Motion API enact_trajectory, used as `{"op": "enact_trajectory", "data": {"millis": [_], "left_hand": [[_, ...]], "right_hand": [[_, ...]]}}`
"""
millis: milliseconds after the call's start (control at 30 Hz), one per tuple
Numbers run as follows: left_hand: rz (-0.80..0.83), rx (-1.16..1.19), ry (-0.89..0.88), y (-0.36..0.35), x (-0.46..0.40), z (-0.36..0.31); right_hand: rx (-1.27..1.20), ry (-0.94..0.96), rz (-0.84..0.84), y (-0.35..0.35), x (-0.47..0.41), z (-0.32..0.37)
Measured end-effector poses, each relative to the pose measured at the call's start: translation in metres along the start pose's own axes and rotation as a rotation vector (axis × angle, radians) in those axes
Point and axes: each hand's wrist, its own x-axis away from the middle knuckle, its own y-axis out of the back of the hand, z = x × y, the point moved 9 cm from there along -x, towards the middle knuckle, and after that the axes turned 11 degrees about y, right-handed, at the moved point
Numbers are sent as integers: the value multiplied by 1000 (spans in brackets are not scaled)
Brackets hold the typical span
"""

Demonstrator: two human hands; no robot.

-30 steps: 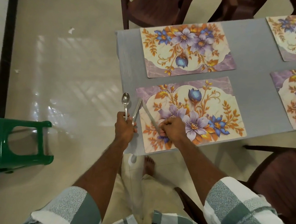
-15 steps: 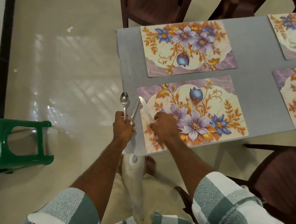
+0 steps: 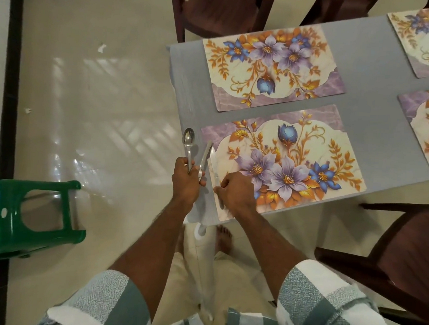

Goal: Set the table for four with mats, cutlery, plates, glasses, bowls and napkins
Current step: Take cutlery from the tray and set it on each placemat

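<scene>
Right hand (image 3: pixel 235 191), moved to the near mat's (image 3: pixel 294 163) left edge, pinches the knife (image 3: pixel 214 166) down there; left hand (image 3: pixel 187 179) grips a spoon (image 3: pixel 188 137) and further cutlery: place-laying begun.

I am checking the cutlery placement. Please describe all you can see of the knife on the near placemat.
The slim, shiny silver metal table knife lies flat along the left edge of the near floral placemat, its pointed blade tip aimed away from the person. The right hand covers its handle end, fingers curled at it. It lies just right of the utensils held upright in the left hand.
</scene>
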Motion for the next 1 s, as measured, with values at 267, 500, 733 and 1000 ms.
{"op": "enact_trajectory", "data": {"millis": [267, 500, 733, 1000], "left_hand": [[221, -149, -28, -8, 1, -8], [451, -330, -195, -39, 10, -50], [649, -454, -340, -91, 17, -73], [600, -556, -377, -135, 2, -83]], "right_hand": [[-169, 248, -236, 62, -9, 21], [-343, 78, -223, 96, -39, 19], [-760, -204, -372, 114, -13, -24], [-1141, -392, -722, 197, 0, -139]]}}
